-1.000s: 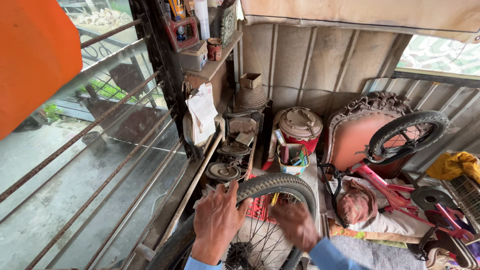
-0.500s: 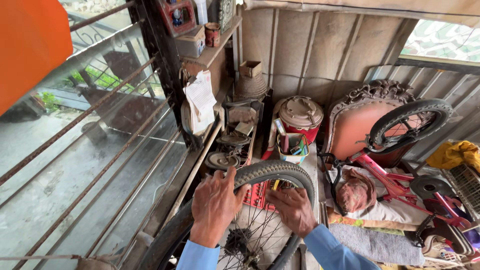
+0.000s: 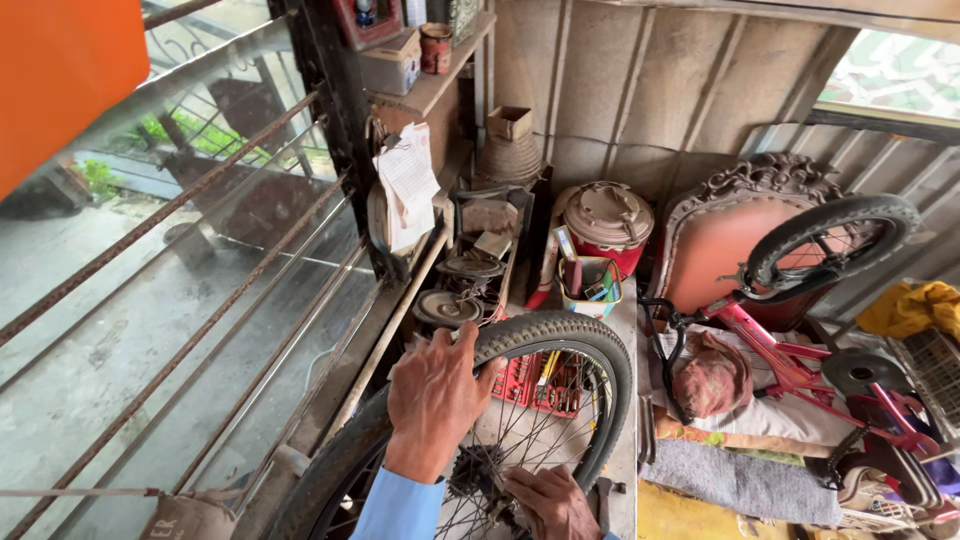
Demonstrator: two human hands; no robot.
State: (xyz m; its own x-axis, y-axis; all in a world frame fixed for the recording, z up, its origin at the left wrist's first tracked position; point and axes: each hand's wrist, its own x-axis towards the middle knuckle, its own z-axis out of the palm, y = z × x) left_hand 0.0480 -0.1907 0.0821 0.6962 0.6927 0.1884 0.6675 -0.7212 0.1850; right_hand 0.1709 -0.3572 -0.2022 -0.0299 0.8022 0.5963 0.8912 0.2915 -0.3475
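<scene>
A spoked bicycle wheel with a black tyre (image 3: 590, 355) stands upright in front of me at the bottom centre. My left hand (image 3: 432, 395) grips the top of the tyre, fingers over the tread. My right hand (image 3: 548, 502) is low at the hub (image 3: 472, 472), fingers curled around a small part there that I cannot make out. Both sleeves are light blue.
A pink child's bicycle (image 3: 800, 340) lies upside down at the right against an ornate chair back (image 3: 735, 225). A red crate (image 3: 530, 378), a container of tools (image 3: 588, 285), a red lidded jug (image 3: 605, 222) and metal discs (image 3: 447, 307) sit behind the wheel. Rusty window bars (image 3: 200, 300) run along the left.
My view has tilted down and moved closer. My right hand has dropped from the tyre's upper rim to the hub. My left hand stays on the tyre.
</scene>
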